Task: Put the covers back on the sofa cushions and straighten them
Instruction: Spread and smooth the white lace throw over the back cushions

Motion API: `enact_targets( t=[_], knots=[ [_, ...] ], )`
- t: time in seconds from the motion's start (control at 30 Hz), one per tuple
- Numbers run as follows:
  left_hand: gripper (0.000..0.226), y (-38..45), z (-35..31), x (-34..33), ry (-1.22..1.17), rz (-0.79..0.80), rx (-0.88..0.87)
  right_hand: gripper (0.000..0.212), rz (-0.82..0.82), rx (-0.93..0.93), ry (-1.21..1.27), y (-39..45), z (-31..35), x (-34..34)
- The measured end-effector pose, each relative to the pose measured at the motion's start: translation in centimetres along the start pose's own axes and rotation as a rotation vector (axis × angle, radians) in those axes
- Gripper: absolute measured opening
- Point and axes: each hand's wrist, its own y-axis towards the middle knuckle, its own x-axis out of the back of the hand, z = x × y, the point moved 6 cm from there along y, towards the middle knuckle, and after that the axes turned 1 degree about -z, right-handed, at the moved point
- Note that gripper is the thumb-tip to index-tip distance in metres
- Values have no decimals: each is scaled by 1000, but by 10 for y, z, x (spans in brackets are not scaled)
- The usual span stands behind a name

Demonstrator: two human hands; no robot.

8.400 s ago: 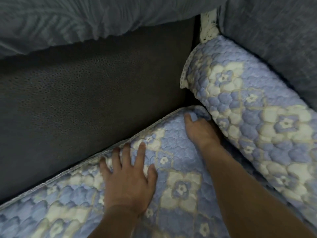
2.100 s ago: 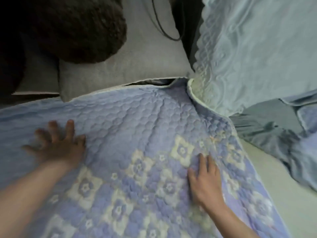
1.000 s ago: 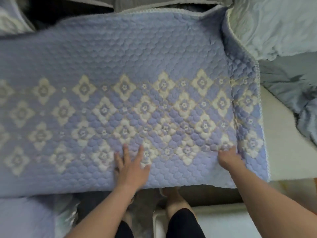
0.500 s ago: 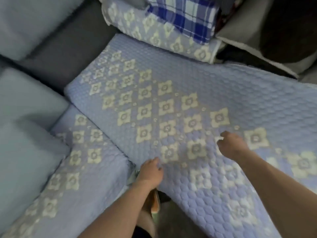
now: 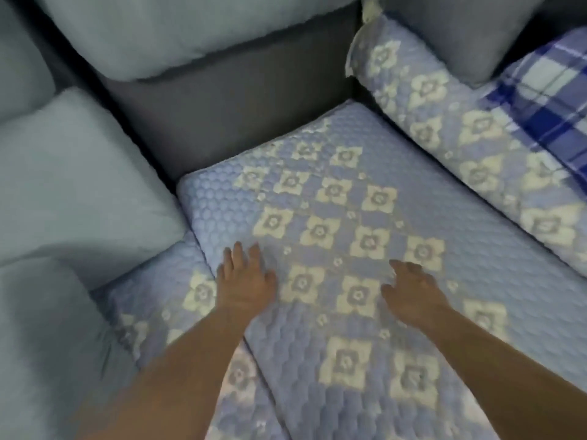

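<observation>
While flat, both hands (image 5: 246, 281) press the quilted cover (image 5: 333, 192).

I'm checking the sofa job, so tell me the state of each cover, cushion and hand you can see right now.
Left hand: open, flat on the quilted cover.
Right hand: open, fingers spread on the cover.
Quilted cover: laid flat over the seat.
Rolled quilted cover: bunched along the right side.
Plaid cloth: lying on the rolled cover.
Grey back cushions: uncovered.
</observation>
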Motion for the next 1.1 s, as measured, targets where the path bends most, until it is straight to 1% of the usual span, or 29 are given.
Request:
enact_targets(
  t=[0.03,0.07,0.13,0.17,0.2,0.27,0.3,0.33,0.4,0.47,0.5,0.57,0.6,0.67,0.77,0.87,0.93,1.0,1.07,1.1],
  knots=[
    [74,14,-5,15,17,-63,-28,60,-1,8,-12,3,8,7],
    [71,67,1,24,19,-107,-57,62,-44,48,-59,37,38,16],
    [66,136,8,44,37,-197,-74,70,-115,136,-150,80,77,28],
    [65,168,22,46,17,-215,-59,69,-143,173,-176,104,93,32],
    [66,206,47,37,2,-209,-3,68,-149,196,-240,145,112,31],
    [79,237,87,14,14,-147,50,75,-140,185,-289,198,135,31],
    [84,243,100,3,23,-137,53,81,-132,167,-276,219,143,30],
    [82,252,106,-5,-1,-165,62,82,-111,136,-262,247,154,28],
    [75,243,103,0,-101,-261,99,76,-96,50,-228,267,163,26],
    [72,234,95,9,-96,-294,128,75,-139,-13,-224,280,177,28],
    [71,235,97,7,-84,-282,136,76,-174,-35,-221,290,184,27],
    [70,236,97,8,-66,-301,161,77,-263,-50,-224,310,201,33],
    [69,239,97,6,-50,-319,169,77,-289,-28,-254,327,213,35],
    [70,244,97,-3,-41,-342,180,77,-328,1,-286,356,235,42],
    [71,253,98,-13,-43,-325,172,77,-368,-8,-332,380,246,49],
    [71,252,98,-11,-36,-314,184,77,-305,-9,-332,376,250,52],
    [71,247,99,-6,-48,-294,200,77,-228,39,-308,348,257,49],
    [71,251,98,-1,-64,-231,177,79,-103,197,-328,302,261,26],
    [73,249,98,10,-86,-104,153,87,80,384,-332,229,250,-13],
    [73,250,95,14,-89,-30,155,92,148,449,-325,198,238,-30]
  ],
)
